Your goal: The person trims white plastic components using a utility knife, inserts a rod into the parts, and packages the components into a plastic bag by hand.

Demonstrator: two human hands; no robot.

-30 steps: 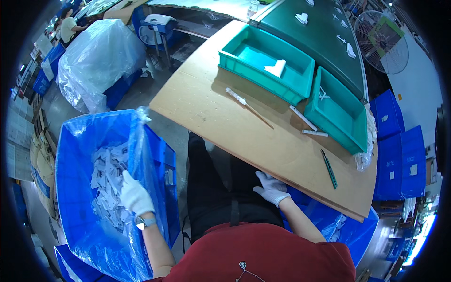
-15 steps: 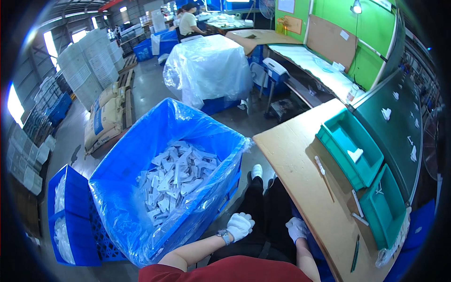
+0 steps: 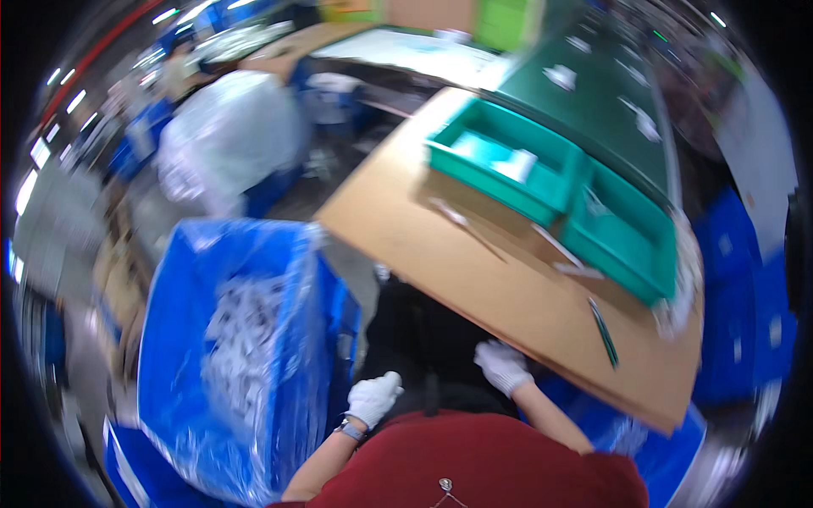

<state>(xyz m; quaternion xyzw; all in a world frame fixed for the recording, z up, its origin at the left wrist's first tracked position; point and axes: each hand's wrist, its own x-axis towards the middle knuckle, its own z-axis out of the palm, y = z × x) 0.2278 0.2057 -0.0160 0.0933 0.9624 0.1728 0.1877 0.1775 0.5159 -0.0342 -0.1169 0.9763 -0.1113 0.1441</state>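
My left hand (image 3: 374,398), in a white glove with a watch at the wrist, is held before my waist with its fingers curled; nothing shows in it. On the other side, my right hand (image 3: 501,368), also in a white glove, hangs beside the table's near edge with its fingers loosely apart, holding nothing visible. Left of my left hand stands a blue bin (image 3: 292,339) lined with clear plastic. Many white plastic parts (image 3: 246,330) lie in it, blurred. The brown tabletop (image 3: 398,229) is closest to my right hand.
Two green trays (image 3: 542,199) sit on the table beside a dark green conveyor belt (image 3: 584,102) carrying white pieces. A pen (image 3: 604,332) and a thin brown stick (image 3: 483,237) lie on the tabletop. A plastic-covered stack (image 3: 233,140) stands beyond the bin. Blue crates (image 3: 737,288) are at right.
My view has swung right, so the table, trays and conveyor sit more centrally and the bin farther left. Both gloved hands stay low by my body.
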